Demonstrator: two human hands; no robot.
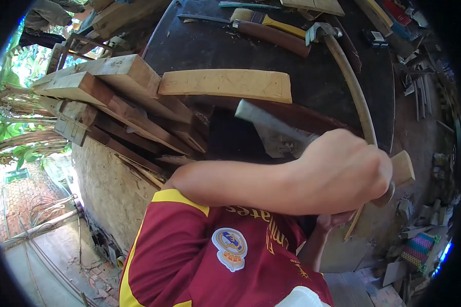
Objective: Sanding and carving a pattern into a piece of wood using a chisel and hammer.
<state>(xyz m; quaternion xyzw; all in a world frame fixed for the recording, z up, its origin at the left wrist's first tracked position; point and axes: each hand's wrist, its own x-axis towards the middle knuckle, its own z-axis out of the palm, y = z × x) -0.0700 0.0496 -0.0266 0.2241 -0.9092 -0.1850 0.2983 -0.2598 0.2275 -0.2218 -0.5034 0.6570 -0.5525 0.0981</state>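
Observation:
My left hand (346,171) is a closed fist around the handle of a hatchet, whose grey blade (269,128) sticks out to the left over the dark workbench (302,77). A rounded handle butt (388,197) shows below the fist. My left forearm crosses the view from the left. Under it, my right hand (333,221) is mostly hidden; its fingers curl at a thin wooden strip (354,225). A small pale wood block (404,168) sits just right of my left fist.
A pale curved plank (225,84) lies on a stack of timbers (118,102) at the left. A long curved tool handle (356,92) with a metal head, a brush (264,18) and a dark-handled tool (274,35) lie farther back. Wood scraps litter the ground at the right.

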